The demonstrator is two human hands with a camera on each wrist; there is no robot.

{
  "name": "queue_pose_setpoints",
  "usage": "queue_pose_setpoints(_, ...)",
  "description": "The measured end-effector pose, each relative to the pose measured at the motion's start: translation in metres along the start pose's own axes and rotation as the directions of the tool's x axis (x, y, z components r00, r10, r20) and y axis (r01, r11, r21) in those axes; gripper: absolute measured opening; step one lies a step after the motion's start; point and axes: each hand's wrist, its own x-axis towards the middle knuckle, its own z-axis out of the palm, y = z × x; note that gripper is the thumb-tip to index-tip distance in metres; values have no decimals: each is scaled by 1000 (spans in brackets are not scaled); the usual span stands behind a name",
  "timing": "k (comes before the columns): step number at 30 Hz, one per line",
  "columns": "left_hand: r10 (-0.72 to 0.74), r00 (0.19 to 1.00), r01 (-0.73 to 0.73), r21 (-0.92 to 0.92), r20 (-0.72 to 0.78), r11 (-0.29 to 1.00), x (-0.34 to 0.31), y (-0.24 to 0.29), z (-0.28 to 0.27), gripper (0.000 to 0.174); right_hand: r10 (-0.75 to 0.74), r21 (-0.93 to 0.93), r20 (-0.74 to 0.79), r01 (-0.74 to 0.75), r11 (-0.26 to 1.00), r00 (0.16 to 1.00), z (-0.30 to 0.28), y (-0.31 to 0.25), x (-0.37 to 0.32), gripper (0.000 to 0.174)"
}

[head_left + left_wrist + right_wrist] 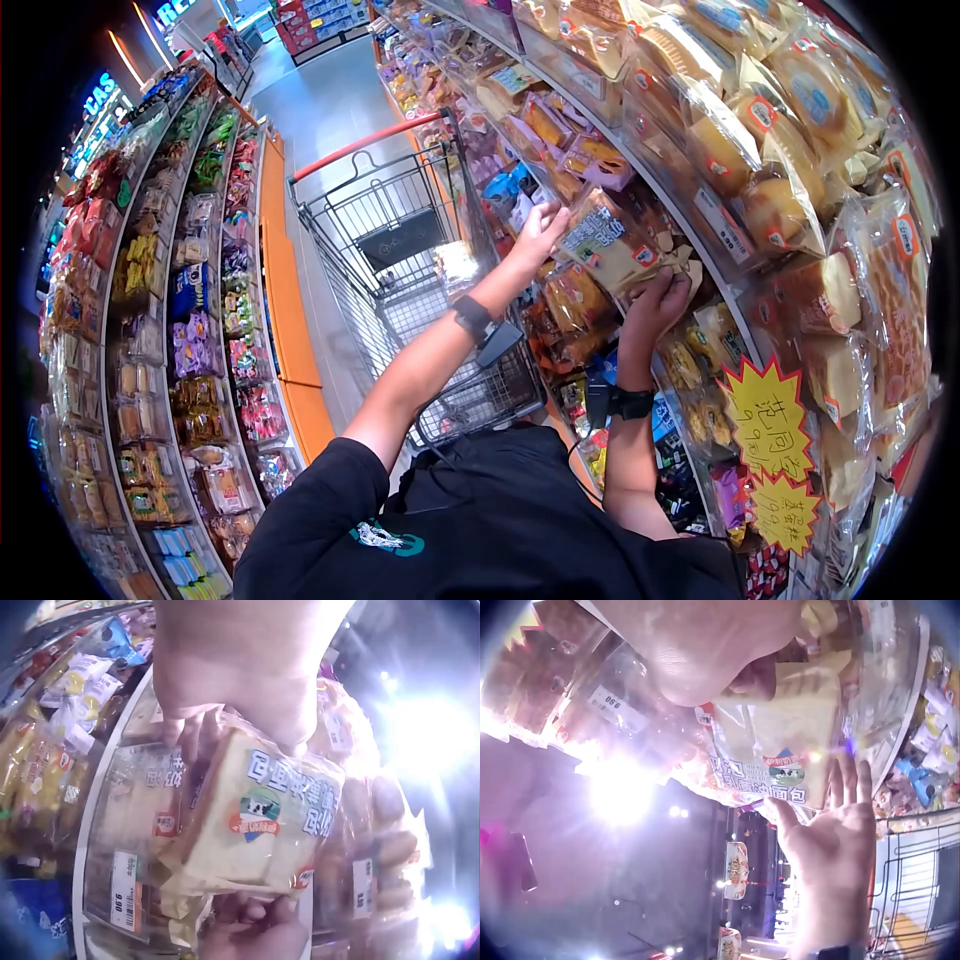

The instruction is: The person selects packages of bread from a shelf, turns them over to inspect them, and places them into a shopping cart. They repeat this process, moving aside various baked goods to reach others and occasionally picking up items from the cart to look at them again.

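R hand (655,305) is under the bread bag (600,238), fingers curled tight on its lower gathered end, a real grip. L hand (540,232) is on the top end, fingers nearly straight & spread, laid flat on the plastic. It steadies more than it clamps. The bag sits btwn both hands, tilted, label outward, right at the shelf front: above R hand, against L fingertips.

Step, as I read it: bag being handled at the shelf face, abt clear of the row. Can't tell if its back touches the stock behind. Next move prob. needs L fingers to wrap the top, or R to take the full weight. Then a draw back toward the body w/o squashing the soft slices.

Edges: shelf rail (712,215) runs just beyond R hand. Packed loaves (790,200) crowd in past it on both sides, so it's tight and a neighbour could easily get dragged out. Price stars (768,420) hang below-right of R wrist.

Room to move is left of L hand. The cart (340,230) is near, its wire rim under L forearm. Aisle floor lies beyond, w/ far shelving (180,300) well apart.
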Motion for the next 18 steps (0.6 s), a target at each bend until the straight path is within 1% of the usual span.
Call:
queue_pose_setpoints(1, -68, 998, 68, -109, 4, 992, -4, 2, -7, 61, 88, 90, 36, -91, 992, 995, 6, -8, -5, 16)
queue_pose_setpoints(2, -17, 987, 55, -238, 161, 970, -6, 0, -17, 60, 149, 171, 59, -157, 973, 987, 12, -9, -9, 16)
queue_pose_setpoints(4, -46, 982, 111, -368, 182, 923, -23, 16, -26, 58, 265, 321, 126, -292, 901, 956, 23, -12, -17, 15)
queue_pose_setpoints(5, -58, 979, 139, -430, 197, 892, -33, 27, -28, 57, 332, 393, 165, -371, 841, 929, 30, -13, -21, 15)
queue_pose_setpoints(6, -79, 983, 154, -515, 164, 843, -41, 35, -31, 53, 394, 457, 209, -446, 770, 895, 37, -12, -25, 15)
queue_pose_setpoints(7, -72, 984, 156, -595, 163, 788, -45, 34, -35, 51, 448, 513, 259, -515, 687, 856, 44, -10, -29, 15)
queue_pose_setpoints(8, -60, 985, 154, -670, 162, 727, -45, 32, -41, 50, 563, 512, 300, -628, 587, 770, 53, -7, -32, 14)
queue_pose_setpoints(9, -44, 987, 147, -737, 157, 659, -47, 32, -47, 48, 665, 510, 334, -721, 468, 668, 61, -6, -36, 14)
queue_pose_setpoints(10, -38, 991, 126, -762, 132, 636, -55, 43, -44, 44, 611, 464, 330, -687, 558, 720, 68, -7, -44, 20)
queue_pose_setpoints(11, -93, 972, 221, -715, 215, 663, -52, 27, -64, 43, 550, 420, 330, -641, 643, 768, 75, -9, -52, 27)
queue_pose_setpoints(12, -86, 986, 156, -620, 140, 769, -56, 31, -63, 42, 516, 382, 366, -631, 675, 774, 82, -15, -55, 32)
queue_pose_setpoints(15, -54, 998, 30, -491, -34, 870, -57, 31, -75, 43, 516, 237, 350, -606, 759, 782, 90, -40, -41, 36)
queue_pose_setpoints(16, -68, 996, 26, -511, -64, 859, -58, 38, -83, 43, 486, 281, 286, -558, 781, 826, 93, -33, -28, 37)
queue_pose_setpoints(17, -85, 992, 23, -529, -92, 848, -61, 44, -91, 43, 453, 319, 221, -503, 803, 864, 96, -26, -14, 43)
queue_pose_setpoints(18, -103, 991, 36, -582, -81, 812, -60, 40, -107, 42, 431, 247, 91, -440, 863, 898, 100, -28, 0, 46)
